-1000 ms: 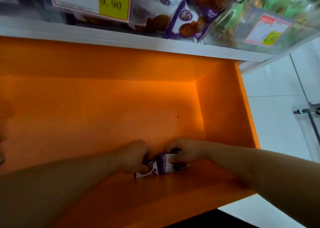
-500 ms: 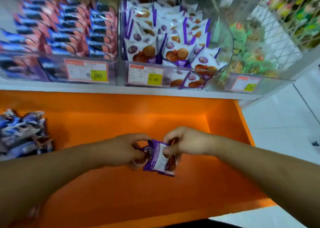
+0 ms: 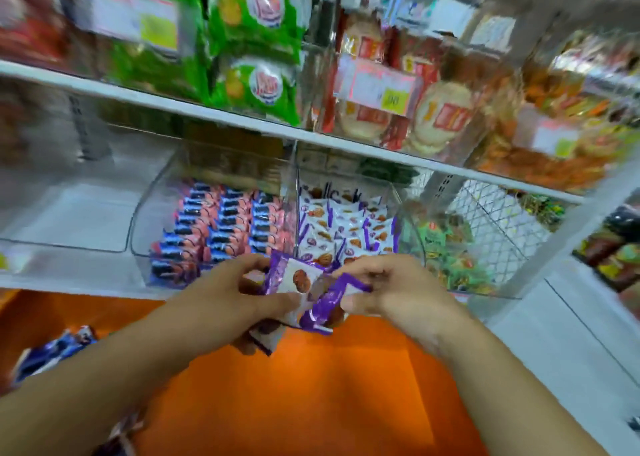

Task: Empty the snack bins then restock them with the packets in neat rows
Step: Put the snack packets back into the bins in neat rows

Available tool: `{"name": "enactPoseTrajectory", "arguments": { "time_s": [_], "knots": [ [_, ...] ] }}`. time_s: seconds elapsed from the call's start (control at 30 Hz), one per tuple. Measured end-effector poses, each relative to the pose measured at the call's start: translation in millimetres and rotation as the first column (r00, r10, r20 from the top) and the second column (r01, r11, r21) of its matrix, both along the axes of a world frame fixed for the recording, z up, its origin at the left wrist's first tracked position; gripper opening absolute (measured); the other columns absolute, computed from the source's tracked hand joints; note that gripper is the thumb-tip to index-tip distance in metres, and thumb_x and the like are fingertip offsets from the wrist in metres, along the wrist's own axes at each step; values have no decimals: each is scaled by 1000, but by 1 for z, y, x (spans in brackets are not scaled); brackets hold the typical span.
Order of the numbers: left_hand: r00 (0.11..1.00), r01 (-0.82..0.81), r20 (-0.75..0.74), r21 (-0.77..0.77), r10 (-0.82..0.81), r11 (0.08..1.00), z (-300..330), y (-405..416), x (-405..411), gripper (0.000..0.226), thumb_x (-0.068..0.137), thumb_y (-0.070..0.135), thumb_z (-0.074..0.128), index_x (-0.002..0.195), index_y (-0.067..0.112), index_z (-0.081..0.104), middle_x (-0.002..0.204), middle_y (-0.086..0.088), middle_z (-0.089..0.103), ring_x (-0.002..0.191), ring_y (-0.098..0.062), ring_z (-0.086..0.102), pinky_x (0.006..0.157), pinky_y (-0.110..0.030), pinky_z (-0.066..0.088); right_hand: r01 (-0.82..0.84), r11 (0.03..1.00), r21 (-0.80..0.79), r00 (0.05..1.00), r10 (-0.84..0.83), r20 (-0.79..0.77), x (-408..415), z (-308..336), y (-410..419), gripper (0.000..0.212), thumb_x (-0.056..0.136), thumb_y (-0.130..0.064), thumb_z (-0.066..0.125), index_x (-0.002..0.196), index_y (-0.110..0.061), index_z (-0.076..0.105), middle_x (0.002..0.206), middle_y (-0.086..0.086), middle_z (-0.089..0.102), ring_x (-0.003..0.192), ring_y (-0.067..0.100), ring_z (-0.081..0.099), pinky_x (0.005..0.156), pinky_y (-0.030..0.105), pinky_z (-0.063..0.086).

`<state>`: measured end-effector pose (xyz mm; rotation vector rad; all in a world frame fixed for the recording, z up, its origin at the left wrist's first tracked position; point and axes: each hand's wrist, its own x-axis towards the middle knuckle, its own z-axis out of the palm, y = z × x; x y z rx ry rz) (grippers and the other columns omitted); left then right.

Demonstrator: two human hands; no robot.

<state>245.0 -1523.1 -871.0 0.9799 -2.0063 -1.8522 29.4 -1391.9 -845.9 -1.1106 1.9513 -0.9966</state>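
Note:
Both hands hold a small bunch of purple-and-white cookie packets [image 3: 304, 293] in the air, just in front of the lower shelf. My left hand [image 3: 228, 296] grips the bunch from the left and my right hand [image 3: 388, 286] pinches it from the right. Directly behind them a clear bin [image 3: 398, 199] holds rows of the same purple packets [image 3: 346, 230]. The clear bin to its left [image 3: 145, 213] holds neat rows of blue-and-pink packets [image 3: 221, 227]. The view is blurred.
An orange tray [image 3: 329, 386] lies below my arms, with loose blue packets [image 3: 55, 351] at its left. An empty-looking clear bin [image 3: 69, 213] stands far left, a bin of green packets [image 3: 446, 247] to the right. The upper shelf [image 3: 242, 123] carries green and red snack bags.
My hands lifted the purple packets from the bottom of the orange tray up toward the purple-packet bin. The view tilted upward, bringing the upper shelf into sight.

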Motion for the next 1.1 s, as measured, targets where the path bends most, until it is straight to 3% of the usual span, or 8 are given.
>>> {"name": "enactPoseTrajectory", "arguments": {
  "time_s": [0.13, 0.23, 0.37, 0.5, 0.73, 0.8, 0.97, 1.1],
  "knots": [
    [997, -49, 52, -27, 51, 998, -7, -11, 4, 35, 83, 42, 84, 110, 35, 64, 89, -3, 77, 75, -29, 76, 63, -43, 65, 154, 974, -164, 985, -137, 109, 9, -5, 2, 17, 81, 12, 80, 85, -5, 83, 86, 19, 77, 72, 21, 73, 65, 26, 60],
    [997, -30, 68, -49, 33, 998, -11, -14, -3, 34, 83, 43, 84, 109, 38, 62, 89, -1, 78, 76, -27, 77, 65, -45, 65, 155, 975, -162, 980, -130, 150, 6, -9, -3, 11, 85, 2, 82, 88, -7, 82, 95, 15, 75, 81, 23, 72, 72, 29, 63],
    [998, -39, 52, -77, 43, 996, -13, -21, -17, 32, 85, 39, 82, 104, 44, 57, 92, -1, 75, 75, -26, 76, 61, -42, 65, 142, 987, -72, 948, -115, 298, 1, -13, -14, 12, 100, -12, 70, 112, -10, 72, 109, 12, 79, 90, 35, 78, 73, 50, 67],
    [997, -50, 53, -94, 56, 994, -20, -32, -27, 33, 83, 39, 84, 105, 41, 59, 88, 2, 74, 74, -26, 76, 61, -46, 65, 232, 972, -40, 841, -180, 511, -4, -23, -30, 22, 103, -11, 66, 124, -5, 61, 112, 23, 76, 92, 44, 77, 67, 47, 67],
    [993, -68, 89, -76, 75, 995, -31, -47, -33, 46, 81, 42, 86, 119, 38, 60, 91, -1, 76, 72, -21, 77, 61, -46, 65, 394, 911, -124, 823, -290, 488, -15, -33, -47, 42, 80, 0, 86, 112, -11, 61, 85, 20, 74, 74, 28, 65, 73, 44, 47],
    [991, -86, 94, -72, 93, 994, -31, -50, -32, 53, 81, 42, 86, 126, 35, 58, 95, -1, 76, 72, -20, 77, 60, -44, 65, 432, 886, -166, 859, -349, 375, -21, -30, -47, 35, 84, -3, 84, 108, -14, 63, 83, 4, 76, 78, 22, 72, 71, 43, 55],
    [989, -123, 67, -125, 132, 984, -23, -50, -34, 53, 81, 44, 84, 121, 42, 49, 98, 0, 71, 66, -19, 75, 55, -36, 63, 232, 932, -279, 920, -304, -247, -34, -27, -48, 26, 92, -7, 79, 96, -29, 67, 104, -15, 70, 99, -7, 63, 70, 6, 48],
    [989, -130, 51, -144, 139, 981, -18, -49, -30, 43, 82, 43, 83, 107, 47, 49, 99, 4, 69, 70, -18, 74, 55, -36, 63, 77, 989, -123, 895, -123, -429, -34, -43, -58, 27, 95, -10, 76, 95, -37, 71, 101, -18, 70, 79, 5, 63, 77, 34, 56]
  ]
}}
